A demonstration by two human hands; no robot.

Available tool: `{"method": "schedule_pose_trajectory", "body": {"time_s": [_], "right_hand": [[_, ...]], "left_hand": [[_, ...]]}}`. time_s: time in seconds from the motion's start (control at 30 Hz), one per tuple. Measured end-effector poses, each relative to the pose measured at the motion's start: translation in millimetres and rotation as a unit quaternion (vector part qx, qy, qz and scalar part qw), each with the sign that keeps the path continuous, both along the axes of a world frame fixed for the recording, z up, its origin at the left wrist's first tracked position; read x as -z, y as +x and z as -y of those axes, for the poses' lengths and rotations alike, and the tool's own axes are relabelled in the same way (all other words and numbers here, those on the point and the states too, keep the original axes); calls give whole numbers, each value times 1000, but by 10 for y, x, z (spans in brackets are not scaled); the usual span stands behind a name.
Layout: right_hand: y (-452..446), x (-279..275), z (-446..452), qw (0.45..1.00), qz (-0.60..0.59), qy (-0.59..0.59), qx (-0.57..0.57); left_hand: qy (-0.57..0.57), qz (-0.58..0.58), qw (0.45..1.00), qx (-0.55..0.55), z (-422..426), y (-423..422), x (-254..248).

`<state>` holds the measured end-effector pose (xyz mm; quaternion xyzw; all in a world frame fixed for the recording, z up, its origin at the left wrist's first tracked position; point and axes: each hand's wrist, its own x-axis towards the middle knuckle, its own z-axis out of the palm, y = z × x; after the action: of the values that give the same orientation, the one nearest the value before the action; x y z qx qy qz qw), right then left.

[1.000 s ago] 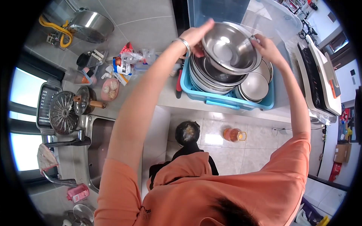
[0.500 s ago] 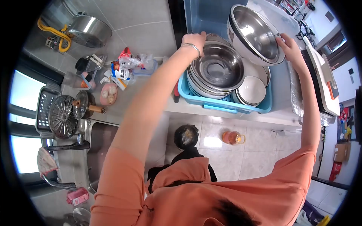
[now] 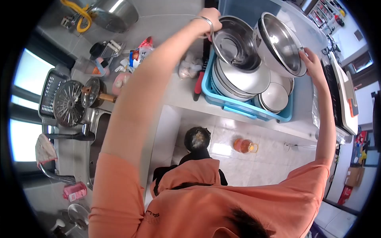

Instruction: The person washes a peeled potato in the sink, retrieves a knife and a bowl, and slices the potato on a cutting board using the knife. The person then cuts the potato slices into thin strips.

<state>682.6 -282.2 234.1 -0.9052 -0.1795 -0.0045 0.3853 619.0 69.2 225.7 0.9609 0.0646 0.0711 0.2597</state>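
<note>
Two grips, well apart: L hand clamps steel bowl at 10 o'clock; R hand holds tilted nested bowls at 4 o'clock, prob. to clear white bowls.

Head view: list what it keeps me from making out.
All in the head view:
- Underside of the left hand's steel bowl: faces away.
- Lowest white bowls: hidden by the basket.
- Counter beneath the left forearm: covered.
- Pot's top: cut off by the upper edge.
- Pink bottle's label: too small.
</note>
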Motion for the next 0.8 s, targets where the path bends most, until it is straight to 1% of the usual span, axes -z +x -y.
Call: {"method": "schedule_pose_trajectory", "body": {"time_s": [0.03,0.1,0.17,0.2,0.23,0.3,0.33,0.37,0.4,0.43,0.5,0.53,0.57,0.6,0.63,0.67,0.7,0.73,0.77,0.8], "right_hand": [[-22,-15,-44,1000,-5,17,-4],[34,29,-59,999,-28,2,-37],[2,103,-136,998,-51,-20,-32],[-107,178,-230,999,-27,13,-21],[-108,286,-260,999,-22,20,-27],[-20,568,-248,995,5,19,-97],[-15,640,-277,994,5,19,-110],[-49,697,-297,995,1,-34,-92],[-76,757,-318,993,-2,-88,-76],[-92,826,-337,994,3,-82,-69],[-15,1047,-284,996,18,-72,-47],[279,1275,-120,990,53,-113,-68],[452,1490,-15,995,26,-8,-93],[88,1171,-245,994,-97,-41,-23],[610,1534,19,992,-33,-22,-117],[264,1333,-175,993,-90,16,-70],[571,1492,-41,989,-126,1,-75],[870,1745,123,989,-107,47,-88],[1240,1962,262,992,-49,-1,-116],[1474,2030,322,994,-28,-45,-97]], "left_hand": [[-80,-63,994,-31,-101,-115,-108],[-49,-49,996,-54,-460,-262,-108],[-89,-55,992,-72,-766,-684,-180],[-148,-56,983,-94,-886,-951,-181],[-206,-55,970,-116,-1009,-1213,-172],[-209,-67,966,-138,-1255,-1726,-70],[-294,-32,945,-140,-1444,-1969,162],[-377,6,916,-140,-1577,-2204,382],[-408,10,897,-171,-1530,-2510,403],[-439,15,875,-204,-1449,-2851,434],[-458,38,857,-235,-1471,-3458,691],[-470,52,833,-287,-1443,-3747,839],[-475,76,819,-312,-1391,-4028,1017],[-481,68,810,-328,-1346,-4348,1138],[-494,57,788,-363,-1206,-4641,1140],[-502,84,765,-395,-1092,-4910,1297],[-498,125,739,-436,-948,-5140,1462],[-502,170,699,-480,-735,-5358,1449],[-499,175,674,-515,-592,-5601,1467],[-479,159,663,-553,-446,-5837,1446]]}}
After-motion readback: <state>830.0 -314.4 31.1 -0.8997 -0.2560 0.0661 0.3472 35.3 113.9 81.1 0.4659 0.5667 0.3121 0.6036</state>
